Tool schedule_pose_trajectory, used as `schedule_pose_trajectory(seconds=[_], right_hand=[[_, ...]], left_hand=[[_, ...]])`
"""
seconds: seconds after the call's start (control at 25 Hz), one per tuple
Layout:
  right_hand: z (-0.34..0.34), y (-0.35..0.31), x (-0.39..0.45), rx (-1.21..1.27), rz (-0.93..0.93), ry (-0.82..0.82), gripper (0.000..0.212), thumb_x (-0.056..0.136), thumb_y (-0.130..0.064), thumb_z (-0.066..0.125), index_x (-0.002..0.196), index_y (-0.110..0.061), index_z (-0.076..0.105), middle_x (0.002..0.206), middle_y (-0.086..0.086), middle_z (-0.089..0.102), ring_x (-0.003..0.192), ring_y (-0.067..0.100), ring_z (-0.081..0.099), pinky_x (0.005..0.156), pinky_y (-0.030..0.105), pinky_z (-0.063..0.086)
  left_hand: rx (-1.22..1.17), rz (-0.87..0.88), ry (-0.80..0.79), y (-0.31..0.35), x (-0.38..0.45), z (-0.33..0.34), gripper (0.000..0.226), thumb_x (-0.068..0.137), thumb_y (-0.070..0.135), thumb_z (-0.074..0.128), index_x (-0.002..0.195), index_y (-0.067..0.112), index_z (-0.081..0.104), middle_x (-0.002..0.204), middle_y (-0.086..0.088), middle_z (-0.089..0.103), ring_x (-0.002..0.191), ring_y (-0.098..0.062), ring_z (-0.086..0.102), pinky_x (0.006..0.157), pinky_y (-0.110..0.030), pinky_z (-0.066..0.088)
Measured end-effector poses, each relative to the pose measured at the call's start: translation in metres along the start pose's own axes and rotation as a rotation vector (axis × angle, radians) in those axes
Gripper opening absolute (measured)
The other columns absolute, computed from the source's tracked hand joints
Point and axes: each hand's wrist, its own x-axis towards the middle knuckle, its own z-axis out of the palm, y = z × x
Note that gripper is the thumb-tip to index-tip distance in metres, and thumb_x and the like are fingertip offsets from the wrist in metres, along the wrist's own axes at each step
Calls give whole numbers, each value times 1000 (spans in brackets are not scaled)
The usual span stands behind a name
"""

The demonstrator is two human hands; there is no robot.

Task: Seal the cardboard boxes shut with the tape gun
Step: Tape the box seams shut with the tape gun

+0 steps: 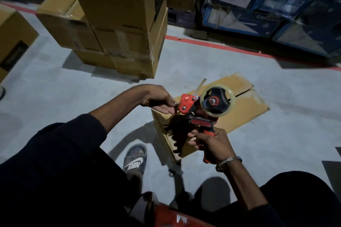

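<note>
Right hand: my right hand [212, 145] was curled tight round the orange handle of the tape gun [201, 108], holding it up over the box.
Left hand: my left hand [159, 100] reached in from the left, fingers nearly straight, the fingertips touching the red front end of the tape gun; it gripped nothing that I could see.
Tape gun: it sat between my two hands, above my right fist and just right of my left fingers, the tape roll [217, 100] on its far side.
Box: the cardboard box [241, 105] lay on the grey floor [64, 86] under the tape gun, its top flaps closed.
Stack: more cardboard boxes [118, 14] stood piled well beyond my left hand.
Foot: my sandal [135, 158] rested on the floor beside the box.
</note>
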Motion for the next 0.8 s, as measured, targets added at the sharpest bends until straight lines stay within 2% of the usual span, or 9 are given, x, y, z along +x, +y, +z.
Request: schedule_pose_trajectory(seconds=[0.08,0.16,0.2,0.28,0.4,0.48,0.6,0.72,0.8], right_hand=[[12,2,1,-67,3,-13,18,90,-10,77,101,4,73,85,19,77,64,31,72,52,27,54],[25,3,3,-139,-29,28,29,87,-24,82,83,3,71,65,16,69,48,27,60,42,25,45],[31,6,8,-207,-66,70,34,85,-29,84,70,-2,67,56,13,62,43,25,54,40,24,40],[37,11,17,-363,-143,142,45,83,-37,85,57,-12,58,47,7,54,39,22,48,41,24,35],[30,20,22,-574,-178,200,39,84,-41,82,64,-11,65,47,4,60,41,18,52,45,29,40],[19,30,13,-627,-161,190,36,87,-36,79,66,-10,66,47,6,61,41,14,56,46,29,44],[17,58,1,-718,-222,197,32,87,-34,78,64,-19,61,48,2,58,46,13,56,50,34,47],[33,87,-5,-799,-280,129,15,86,-40,76,84,-32,64,53,-6,59,53,9,59,51,31,45],[48,106,-7,-816,-306,58,16,88,-44,73,97,-35,64,60,-5,64,56,9,62,53,33,47]], left_hand=[[116,15,64,-6,8,-8,22,101,-3,52,117,-10,66,78,-18,75,61,-14,75,55,-23,61],[196,28,127,-10,17,-14,22,97,-4,50,109,-12,68,74,-21,74,60,-20,75,56,-27,62],[207,42,167,-12,20,-18,19,96,-3,53,103,-10,69,73,-20,74,61,-22,75,56,-29,62],[233,69,237,-15,28,-28,10,96,1,60,93,-4,69,71,-16,72,59,-22,72,54,-29,61],[203,76,268,-20,36,-62,9,95,0,66,91,-7,71,79,-18,72,60,-21,69,58,-26,59],[206,88,204,-30,42,-85,10,96,2,67,94,-3,75,91,-14,77,74,-22,76,63,-25,60],[291,133,143,-57,58,-88,11,92,7,72,96,4,81,91,-15,80,90,-28,79,72,-31,60],[467,206,157,-81,79,-78,12,87,16,78,79,9,83,78,-12,79,77,-18,78,71,-33,56],[564,259,258,-88,88,-89,9,85,19,81,80,11,85,71,-6,77,64,-10,75,77,-34,63]])
